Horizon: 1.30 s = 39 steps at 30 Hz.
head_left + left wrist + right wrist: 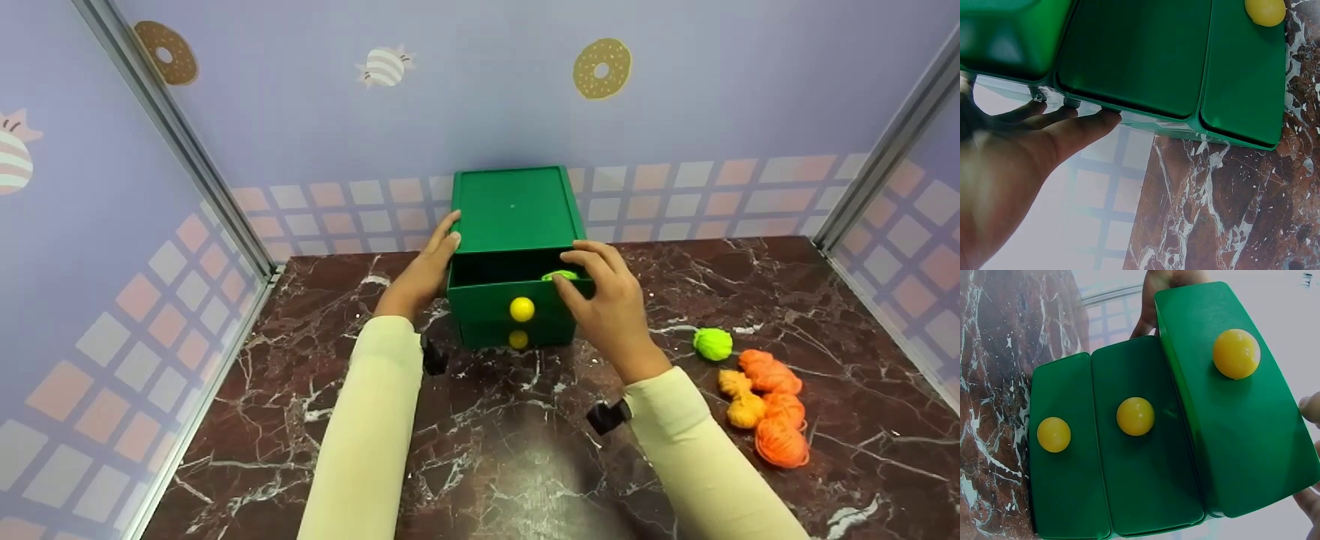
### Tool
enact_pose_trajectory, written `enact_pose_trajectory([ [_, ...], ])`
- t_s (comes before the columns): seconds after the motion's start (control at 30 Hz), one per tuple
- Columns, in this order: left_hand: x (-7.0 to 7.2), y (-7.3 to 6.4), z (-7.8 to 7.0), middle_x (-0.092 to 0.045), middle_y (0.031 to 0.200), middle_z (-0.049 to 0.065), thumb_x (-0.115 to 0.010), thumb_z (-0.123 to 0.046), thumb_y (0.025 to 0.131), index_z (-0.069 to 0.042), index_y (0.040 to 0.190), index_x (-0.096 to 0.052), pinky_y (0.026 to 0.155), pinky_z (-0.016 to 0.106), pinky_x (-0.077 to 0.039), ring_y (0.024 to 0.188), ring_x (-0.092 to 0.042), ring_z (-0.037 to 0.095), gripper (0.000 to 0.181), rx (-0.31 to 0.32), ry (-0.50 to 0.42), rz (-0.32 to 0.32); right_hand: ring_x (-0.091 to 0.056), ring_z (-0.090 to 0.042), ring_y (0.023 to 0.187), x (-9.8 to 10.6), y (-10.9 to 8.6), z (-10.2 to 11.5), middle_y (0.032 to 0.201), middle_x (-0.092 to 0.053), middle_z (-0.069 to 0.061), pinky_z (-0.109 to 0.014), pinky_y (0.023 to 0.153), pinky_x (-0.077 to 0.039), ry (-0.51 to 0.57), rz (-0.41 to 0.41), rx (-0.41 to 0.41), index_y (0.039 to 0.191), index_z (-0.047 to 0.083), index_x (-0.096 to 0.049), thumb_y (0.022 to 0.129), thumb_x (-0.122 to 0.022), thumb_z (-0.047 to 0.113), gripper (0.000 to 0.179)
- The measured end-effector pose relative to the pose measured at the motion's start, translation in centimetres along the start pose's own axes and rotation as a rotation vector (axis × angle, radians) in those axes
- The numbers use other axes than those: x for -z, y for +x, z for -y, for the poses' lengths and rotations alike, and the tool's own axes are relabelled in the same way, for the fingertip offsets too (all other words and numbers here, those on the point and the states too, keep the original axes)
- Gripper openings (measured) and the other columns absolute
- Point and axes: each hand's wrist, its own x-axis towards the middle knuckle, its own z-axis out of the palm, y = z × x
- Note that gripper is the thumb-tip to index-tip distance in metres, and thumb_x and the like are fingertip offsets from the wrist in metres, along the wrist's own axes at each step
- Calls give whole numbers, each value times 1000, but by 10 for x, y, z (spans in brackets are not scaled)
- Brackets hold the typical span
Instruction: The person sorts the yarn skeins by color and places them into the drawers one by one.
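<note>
A green drawer cabinet (517, 210) stands against the back wall, its top drawer (480, 300) pulled out. Yellow round knobs (1135, 416) mark its three drawer fronts. Inside the top drawer, at the right, a lime-green ball of yarn (560, 275) shows in part. My right hand (611, 307) is over the drawer's right front corner, thumb tip at the yarn and front edge, other fingers apart from the thumb and loosely bent. With fairly straight fingers, my left hand (424, 274) rests against the cabinet's left side; its fingertips (1109, 117) touch the side wall.
On the marbled table (345, 450), to the right of the cabinet, lie another lime-green yarn ball (712, 343), a yellow-orange yarn bundle (745, 409) and bright orange yarn bundles (781, 441). Patterned panels (480, 97) enclose the table at the back and both sides.
</note>
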Motion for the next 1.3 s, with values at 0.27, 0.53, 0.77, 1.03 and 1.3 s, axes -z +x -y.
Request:
enact_pose_trajectory([
  [0.27, 0, 1, 0, -8, 164, 0, -31, -59, 100, -57, 148, -13, 118, 58, -14, 150, -12, 32, 51, 0, 29, -19, -60, -21, 85, 2, -2, -4, 124, -60, -9, -32, 77, -50, -8, -14, -3, 110, 10, -69, 88, -73, 20, 24],
  [0.53, 0, 1, 1, -7, 164, -2, -30, -61, 100, -59, 147, -13, 117, 59, -14, 150, -11, 32, 50, 6, 48, -27, -62, -21, 94, 8, -5, -19, 117, -63, -11, -32, 78, -49, -2, -101, 8, 106, 9, -70, 91, -69, 20, 19],
  [0.77, 0, 1, 1, -6, 164, -2, -30, -60, 100, -58, 147, -13, 117, 60, -14, 150, -10, 32, 50, 2, 28, -20, -63, -26, 103, 15, -7, -37, 112, -65, -14, -39, 88, -48, -20, -167, -24, 101, 7, -72, 91, -67, 13, 12],
  [1.03, 0, -1, 1, -3, 164, -5, -30, -62, 99, -60, 146, -11, 117, 62, -11, 151, -5, 31, 51, 10, 19, -4, -62, -25, 97, 22, -15, -59, 113, -65, -15, -35, 84, -46, -57, -163, -98, 104, 6, -71, 93, -65, 15, 16],
  [1.3, 0, 0, 1, -2, 164, -4, -30, -59, 101, -56, 149, -11, 118, 60, -11, 151, -6, 30, 52, -1, 35, -11, -58, -30, 106, 31, -23, -81, 120, -59, -17, -41, 87, -45, -104, -63, -180, 109, 7, -69, 92, -68, 19, 21],
])
